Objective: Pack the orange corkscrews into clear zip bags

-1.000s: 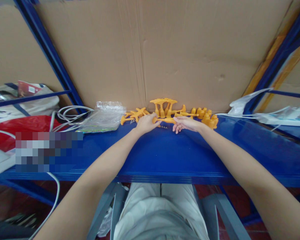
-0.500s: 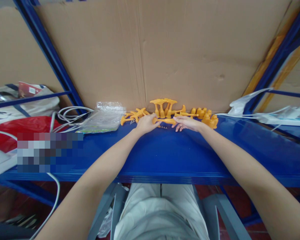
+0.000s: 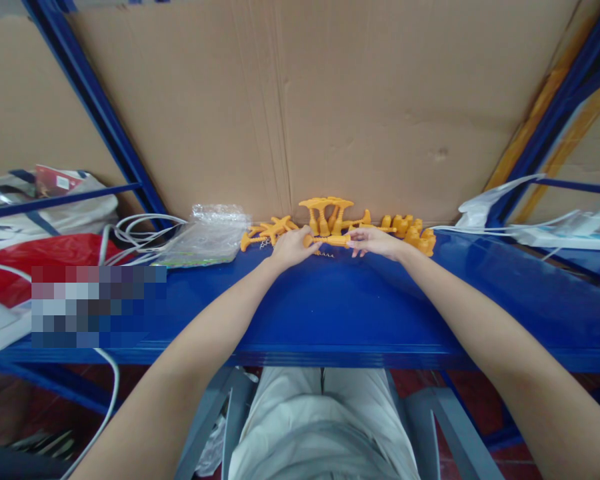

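Note:
A yellow corkscrew (image 3: 333, 241) lies level between my hands above the blue shelf (image 3: 320, 300). My left hand (image 3: 293, 247) is closed around its handle end, at the left. The fingers of my right hand (image 3: 373, 241) close on the opposite end, where a wider yellow sleeve-like part covers the tip. Just behind stand several yellow T-handled corkscrews (image 3: 325, 212). More yellow corkscrews with bare metal spirals (image 3: 267, 243) lie in a heap left of my left hand. Another metal spiral (image 3: 326, 255) shows just below the held piece.
Several short yellow caps (image 3: 415, 235) stand behind my right wrist. On the left are a clear plastic bag (image 3: 203, 237), looped white cables (image 3: 143, 230) and a red bag (image 3: 45, 257). A cardboard panel (image 3: 360, 107) backs the shelf. White power strips (image 3: 575, 230) lie far right.
My right hand has moved slightly left, and its fingers have closed on the right end of the held corkscrew. The left hand keeps its grip and place.

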Demonstrator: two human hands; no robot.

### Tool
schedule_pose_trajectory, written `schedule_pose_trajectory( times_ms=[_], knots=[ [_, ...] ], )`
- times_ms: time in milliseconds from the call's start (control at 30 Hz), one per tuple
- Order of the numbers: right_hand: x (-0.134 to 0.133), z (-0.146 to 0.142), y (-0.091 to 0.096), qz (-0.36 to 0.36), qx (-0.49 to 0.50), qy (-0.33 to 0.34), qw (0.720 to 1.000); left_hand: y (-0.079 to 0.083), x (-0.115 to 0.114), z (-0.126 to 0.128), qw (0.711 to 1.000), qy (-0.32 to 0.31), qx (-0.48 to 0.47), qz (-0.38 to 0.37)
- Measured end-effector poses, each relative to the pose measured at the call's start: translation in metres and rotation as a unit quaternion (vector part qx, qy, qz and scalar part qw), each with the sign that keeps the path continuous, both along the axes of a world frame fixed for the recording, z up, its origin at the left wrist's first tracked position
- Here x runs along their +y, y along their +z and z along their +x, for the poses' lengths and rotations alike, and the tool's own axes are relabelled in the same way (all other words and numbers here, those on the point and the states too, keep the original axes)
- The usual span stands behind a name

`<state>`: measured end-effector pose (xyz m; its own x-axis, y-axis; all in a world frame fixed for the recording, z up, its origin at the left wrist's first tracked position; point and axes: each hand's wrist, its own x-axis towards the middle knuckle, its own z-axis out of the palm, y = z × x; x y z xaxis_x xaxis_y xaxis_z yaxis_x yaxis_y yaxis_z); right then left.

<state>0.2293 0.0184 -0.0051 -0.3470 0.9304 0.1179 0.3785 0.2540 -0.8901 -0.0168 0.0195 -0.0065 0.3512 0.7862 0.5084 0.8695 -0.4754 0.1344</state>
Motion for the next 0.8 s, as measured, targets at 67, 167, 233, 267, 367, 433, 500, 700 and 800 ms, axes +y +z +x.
schedule_pose_trajectory(
  times_ms=[67, 167, 233, 267, 367, 433, 500, 700, 800],
  knots=[
    [-0.0027, -0.0017, 0.0018, -0.003, 0.000, -0.009, 1.000, 0.0000, -0.0003, 0.0002, 1.000, -0.002, -0.002, -0.002],
    [-0.0053, -0.0031, 0.0038, -0.008, 0.000, -0.007, 1.000, -0.0001, -0.0005, 0.0004, 1.000, -0.001, 0.001, -0.003],
    [-0.0057, -0.0034, 0.0043, -0.015, -0.002, -0.001, 1.000, 0.0000, -0.0007, 0.0005, 1.000, 0.001, 0.006, -0.002],
    [-0.0055, -0.0033, 0.0042, -0.018, -0.002, 0.003, 1.000, 0.0001, -0.0008, 0.0005, 1.000, 0.001, 0.007, -0.001],
    [-0.0044, -0.0030, 0.0035, -0.029, 0.001, 0.009, 1.000, 0.0004, -0.0013, 0.0004, 1.000, 0.001, 0.007, 0.001],
    [-0.0038, -0.0028, 0.0031, -0.034, 0.007, 0.011, 0.999, 0.0006, -0.0016, 0.0003, 1.000, 0.000, 0.007, 0.002],
    [-0.0035, -0.0028, 0.0028, -0.041, 0.010, 0.009, 0.999, 0.0006, -0.0016, 0.0002, 1.000, -0.002, 0.008, 0.001],
    [-0.0043, -0.0047, 0.0023, -0.046, 0.015, 0.011, 0.999, 0.0001, -0.0005, -0.0001, 1.000, -0.006, -0.003, 0.002],
    [-0.0054, -0.0048, 0.0029, -0.052, 0.008, 0.007, 0.999, 0.0002, -0.0005, -0.0001, 1.000, -0.008, -0.006, 0.000]
  ],
)
